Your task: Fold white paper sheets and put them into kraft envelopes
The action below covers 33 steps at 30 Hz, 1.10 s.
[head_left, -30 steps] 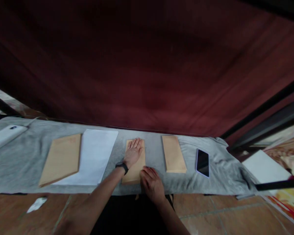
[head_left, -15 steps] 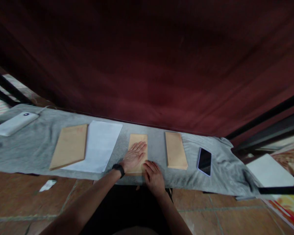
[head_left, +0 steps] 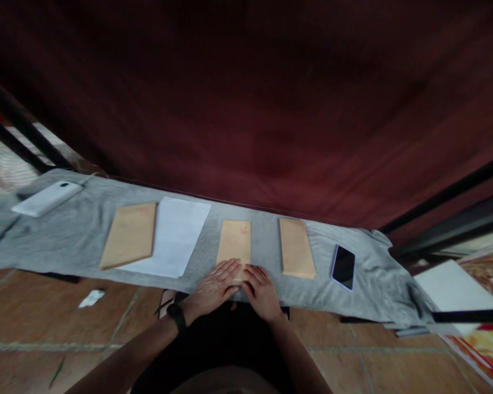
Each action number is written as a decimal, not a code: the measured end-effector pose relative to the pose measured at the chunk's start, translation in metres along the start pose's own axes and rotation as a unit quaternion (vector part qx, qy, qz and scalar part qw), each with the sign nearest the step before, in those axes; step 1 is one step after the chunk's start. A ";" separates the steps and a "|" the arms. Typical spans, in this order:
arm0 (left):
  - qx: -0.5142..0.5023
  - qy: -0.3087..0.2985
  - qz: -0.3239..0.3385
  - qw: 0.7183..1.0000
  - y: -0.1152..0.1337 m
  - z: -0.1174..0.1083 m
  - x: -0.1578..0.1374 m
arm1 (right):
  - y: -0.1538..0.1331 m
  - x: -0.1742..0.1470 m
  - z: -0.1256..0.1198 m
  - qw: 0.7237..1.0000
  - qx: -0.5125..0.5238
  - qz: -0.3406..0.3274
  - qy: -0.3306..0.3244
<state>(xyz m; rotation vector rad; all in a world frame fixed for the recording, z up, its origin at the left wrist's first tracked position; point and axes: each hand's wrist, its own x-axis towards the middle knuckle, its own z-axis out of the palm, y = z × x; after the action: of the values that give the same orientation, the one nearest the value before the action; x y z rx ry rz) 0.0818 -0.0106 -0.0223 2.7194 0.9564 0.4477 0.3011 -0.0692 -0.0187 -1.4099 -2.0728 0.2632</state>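
A narrow brown paper envelope (head_left: 235, 238) with faint red print near its top lies flat before me on the grey cloth. My left hand (head_left: 217, 284) rests palm down across its lower left part, fingers stretched out. My right hand (head_left: 263, 291) lies at the lower right edge, its fingertips on the paper and its fingers flat and slightly bent. Both hands nearly meet, hiding the envelope's bottom end. To the right is a stack of similar envelopes (head_left: 296, 249). Larger brown envelopes (head_left: 130, 234) lie at the left, partly over white paper sheets (head_left: 181, 235).
Grey cloth (head_left: 267, 219) covers the long narrow surface. A dark-screened phone (head_left: 344, 267) lies on the right, a white device (head_left: 48, 198) with a cord at far left. A dark red curtain (head_left: 246, 137) hangs behind. Black bars (head_left: 447, 200) stand at both sides.
My left hand has slid from the middle of the envelope down to its lower end, uncovering the red print. My right hand stays by the lower right edge. The view has shifted slightly.
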 end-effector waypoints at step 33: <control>-0.136 0.197 -0.173 0.955 0.007 -0.003 -0.012 | -0.020 -0.018 0.004 0.997 -0.074 0.020 0.012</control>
<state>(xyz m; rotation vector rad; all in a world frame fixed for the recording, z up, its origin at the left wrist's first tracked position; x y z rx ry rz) 0.0758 -0.0236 -0.0201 2.1959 1.3245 0.9890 0.2879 -0.0932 -0.0185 -1.5347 -2.0821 0.1100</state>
